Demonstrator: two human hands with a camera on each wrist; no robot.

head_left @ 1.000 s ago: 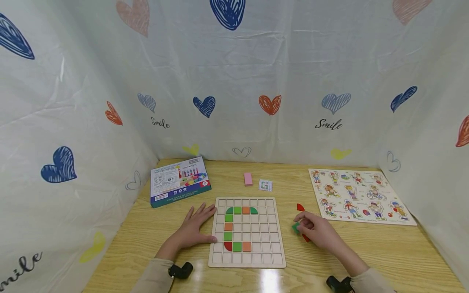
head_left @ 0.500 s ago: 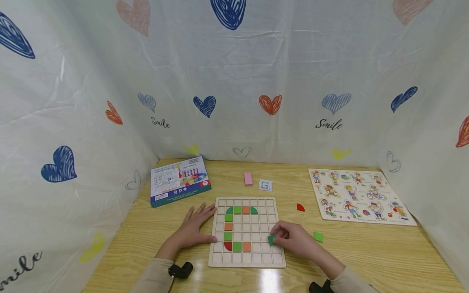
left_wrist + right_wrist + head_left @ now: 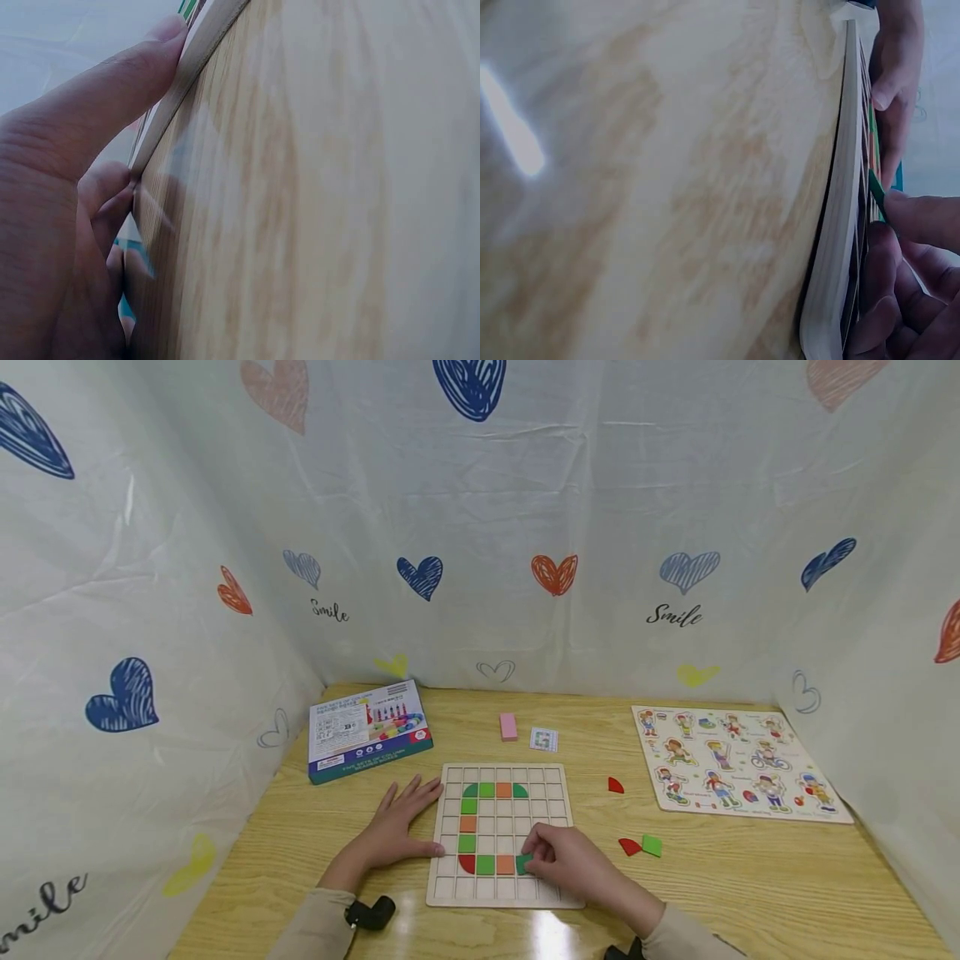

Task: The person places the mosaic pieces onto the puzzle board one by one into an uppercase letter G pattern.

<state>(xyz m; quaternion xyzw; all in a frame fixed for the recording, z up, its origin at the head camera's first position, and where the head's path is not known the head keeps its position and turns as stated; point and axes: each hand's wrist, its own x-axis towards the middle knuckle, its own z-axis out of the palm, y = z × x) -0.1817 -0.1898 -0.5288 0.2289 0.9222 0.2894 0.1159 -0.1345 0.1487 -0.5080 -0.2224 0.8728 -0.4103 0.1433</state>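
A wooden grid board (image 3: 510, 827) lies on the table with light green, dark green, orange and red tiles forming a C-like line in its cells. My right hand (image 3: 573, 862) pinches a dark green tile (image 3: 522, 864) between thumb and finger. That tile is at the cell just right of the lower orange tile (image 3: 505, 865); in the right wrist view the green tile (image 3: 877, 192) looks tilted against the board's face. Spread beside the board's left edge, my left hand (image 3: 395, 832) has its thumb (image 3: 142, 71) on the rim.
Right of the board lie two red quarter-round tiles (image 3: 615, 785) and a light green tile (image 3: 652, 846). Behind it are a pink block (image 3: 508, 727) and a small pattern card (image 3: 543, 739). A box (image 3: 369, 731) stands back left, a picture puzzle board (image 3: 738, 764) back right.
My right hand has picked up the dark green tile from the right of the board and carried it left to the lower tile row. The left hand has stayed put.
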